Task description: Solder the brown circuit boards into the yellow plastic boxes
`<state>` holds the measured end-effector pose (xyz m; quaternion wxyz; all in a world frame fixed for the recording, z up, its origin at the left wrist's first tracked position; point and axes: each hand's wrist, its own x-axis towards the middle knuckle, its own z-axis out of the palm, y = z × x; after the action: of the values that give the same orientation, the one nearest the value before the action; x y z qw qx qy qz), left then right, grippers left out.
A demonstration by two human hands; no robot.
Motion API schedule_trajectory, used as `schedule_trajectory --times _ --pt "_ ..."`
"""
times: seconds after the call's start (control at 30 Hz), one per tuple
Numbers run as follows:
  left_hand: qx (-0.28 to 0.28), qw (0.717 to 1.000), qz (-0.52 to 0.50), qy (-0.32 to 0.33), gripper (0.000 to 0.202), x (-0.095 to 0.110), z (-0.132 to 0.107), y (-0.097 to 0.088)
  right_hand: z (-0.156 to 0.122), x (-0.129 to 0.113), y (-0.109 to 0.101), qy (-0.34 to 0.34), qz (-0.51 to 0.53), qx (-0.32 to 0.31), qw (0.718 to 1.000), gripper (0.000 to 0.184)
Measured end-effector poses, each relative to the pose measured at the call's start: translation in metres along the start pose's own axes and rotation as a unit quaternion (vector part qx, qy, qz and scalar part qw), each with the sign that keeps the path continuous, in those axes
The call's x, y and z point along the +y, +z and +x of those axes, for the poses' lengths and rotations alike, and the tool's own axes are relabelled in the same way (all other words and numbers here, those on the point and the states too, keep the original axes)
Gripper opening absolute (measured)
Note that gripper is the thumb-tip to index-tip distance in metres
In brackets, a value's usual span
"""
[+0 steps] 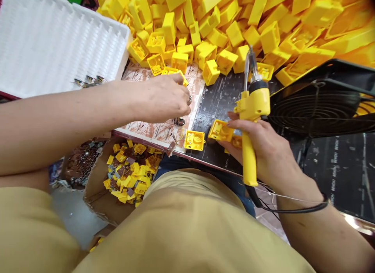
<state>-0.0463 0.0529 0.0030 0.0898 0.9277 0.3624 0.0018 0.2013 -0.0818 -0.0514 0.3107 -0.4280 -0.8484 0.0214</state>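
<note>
My left hand (166,99), a ring on one finger, reaches over the patterned sheet with its fingers curled down onto a yellow plastic casing (170,70) at the edge of the heap. The thumb is hidden beneath. My right hand (263,142) is wrapped round a yellow soldering gun (255,103), its metal tip pointing away from me. Fingers of that same hand also grip a small open yellow casing (219,130). Between the hands, near the bench edge, lies another open casing (195,140) with wires running to a small brown board (171,148).
A large heap of yellow casings (211,38) covers the back. On the left stands a white ribbed foam tray (58,42) with small wired parts. A black fan (316,105) is at the right. Below the bench, a cardboard box (96,198) holds yellow parts. A cable hangs by my right wrist.
</note>
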Motion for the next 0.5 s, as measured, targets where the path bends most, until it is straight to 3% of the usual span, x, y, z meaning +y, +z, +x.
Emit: schedule_trajectory --times 0.07,0.13,0.33,0.5 --pt "-0.098 0.994 -0.015 0.035 0.010 -0.003 -0.010 -0.006 0.002 -0.001 0.003 -0.010 -0.005 -0.003 1.000 0.032" --pt "-0.135 0.989 -0.039 0.040 0.010 -0.008 -0.018 -0.010 0.003 -0.001 0.007 -0.019 -0.006 -0.008 1.000 0.032" --pt "-0.106 0.984 -0.145 -0.024 0.020 -0.012 -0.023 -0.009 -0.003 -0.001 0.014 -0.011 -0.022 -0.007 1.000 0.039" --pt "-0.097 0.976 -0.194 -0.039 0.015 0.007 -0.016 -0.002 -0.011 -0.012 0.012 0.004 -0.030 0.016 0.999 0.044"
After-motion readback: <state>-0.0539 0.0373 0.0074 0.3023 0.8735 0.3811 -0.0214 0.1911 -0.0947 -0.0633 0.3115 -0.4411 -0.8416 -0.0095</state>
